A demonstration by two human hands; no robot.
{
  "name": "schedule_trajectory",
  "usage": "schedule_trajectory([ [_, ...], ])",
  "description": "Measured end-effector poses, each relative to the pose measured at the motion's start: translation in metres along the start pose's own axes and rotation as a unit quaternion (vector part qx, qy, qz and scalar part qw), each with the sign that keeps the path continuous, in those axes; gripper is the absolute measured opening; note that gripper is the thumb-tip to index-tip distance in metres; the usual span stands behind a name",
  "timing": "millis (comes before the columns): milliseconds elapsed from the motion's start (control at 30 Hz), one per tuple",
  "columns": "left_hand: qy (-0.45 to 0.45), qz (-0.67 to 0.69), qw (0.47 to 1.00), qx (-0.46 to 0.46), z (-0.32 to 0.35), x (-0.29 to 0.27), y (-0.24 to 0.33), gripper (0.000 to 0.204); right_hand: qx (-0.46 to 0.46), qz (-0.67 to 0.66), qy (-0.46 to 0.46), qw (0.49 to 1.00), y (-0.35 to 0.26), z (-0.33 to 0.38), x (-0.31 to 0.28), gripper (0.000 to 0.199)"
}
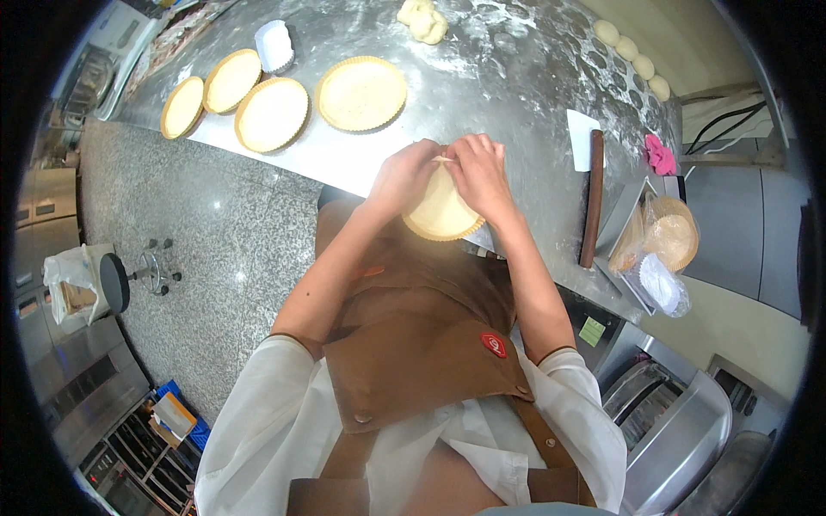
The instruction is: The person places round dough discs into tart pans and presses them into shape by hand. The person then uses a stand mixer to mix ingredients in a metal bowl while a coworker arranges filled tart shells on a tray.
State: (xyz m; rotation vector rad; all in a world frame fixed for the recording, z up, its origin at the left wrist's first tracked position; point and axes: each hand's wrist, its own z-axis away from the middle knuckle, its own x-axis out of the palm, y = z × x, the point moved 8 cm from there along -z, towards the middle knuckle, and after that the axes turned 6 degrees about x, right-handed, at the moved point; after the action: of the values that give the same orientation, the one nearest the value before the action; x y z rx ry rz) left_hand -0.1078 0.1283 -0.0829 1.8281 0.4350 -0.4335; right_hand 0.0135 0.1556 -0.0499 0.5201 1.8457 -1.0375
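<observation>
At the table's near edge, a fluted round tart shell (443, 209) lined with pale dough lies between my hands. My left hand (404, 178) is closed at its far left rim, fingers bent and thumb turned inward. From the other side my right hand (482, 176) pinches the far rim, its fingertips nearly meeting those of the left. A small bit of dough shows between the thumbs; the fingertips partly hide the far edge. Beyond my left hand sits another dough-lined tart shell (361, 95), with several more, such as this tart shell (272, 114), farther left.
A lump of dough (423, 21) lies at the back of the floured metal table (525, 103). Several dough balls (631, 48) line the far right. A brown rolling pin (592, 199), white scraper (581, 138), pink cloth (660, 155) and bagged cases (671, 232) are to the right.
</observation>
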Motion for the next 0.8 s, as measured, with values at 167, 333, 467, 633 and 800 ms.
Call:
schedule_trajectory([
  [167,-0.030,0.001,0.999,-0.022,-0.002,0.002,0.002,0.021,0.031,-0.066,0.056,0.996,0.017,-0.001,0.009,0.012],
  [333,-0.021,-0.012,0.998,-0.063,-0.001,0.003,-0.012,0.017,0.200,-0.190,-0.031,0.961,0.044,0.000,0.026,0.013],
  [467,-0.002,0.011,0.998,-0.066,-0.001,0.004,-0.020,0.014,0.221,-0.245,-0.090,0.940,0.051,0.002,0.029,0.017],
  [633,-0.010,0.044,0.996,-0.080,-0.001,0.005,-0.021,0.015,0.211,-0.388,-0.130,0.888,0.062,0.007,0.035,0.018],
  [800,0.000,0.045,0.998,-0.048,-0.001,0.007,-0.014,0.017,0.241,-0.302,-0.110,0.916,0.069,0.008,0.041,0.018],
])
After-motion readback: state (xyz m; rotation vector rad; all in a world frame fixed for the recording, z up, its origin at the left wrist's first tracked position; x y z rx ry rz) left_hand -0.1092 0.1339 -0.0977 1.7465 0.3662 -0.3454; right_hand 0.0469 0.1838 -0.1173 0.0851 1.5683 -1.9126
